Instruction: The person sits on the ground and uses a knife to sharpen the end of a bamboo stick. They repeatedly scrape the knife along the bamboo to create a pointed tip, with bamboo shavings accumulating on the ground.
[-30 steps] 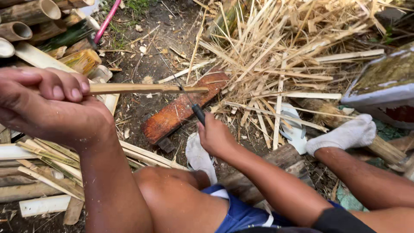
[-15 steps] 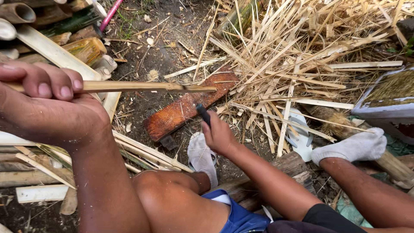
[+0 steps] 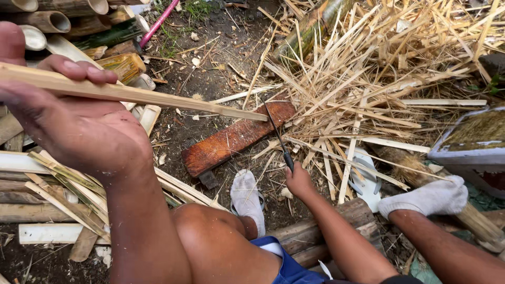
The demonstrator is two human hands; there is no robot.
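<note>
bamboo strip [image 3: 158, 98] pinched in left hand [image 3: 73, 126]; right hand [image 3: 299, 180] grips knife [image 3: 278, 138].

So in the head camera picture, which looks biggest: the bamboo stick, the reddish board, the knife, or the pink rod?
1. Bamboo stick, though it is closest to the camera, so that is unsure.
2. Reddish board.
3. Knife and pink rod look about alike; the rod runs out of view.

Bamboo strip [image 3: 131, 94] pale tan. Knife [image 3: 279, 138] handle black, blade dark. Board [image 3: 236, 138] beneath knife reddish-brown, blotched orange. Sock [image 3: 247, 195] near board greyish-white. Shavings [image 3: 379, 68] beyond board straw-yellow. Shorts [image 3: 286, 263] blue.
</note>
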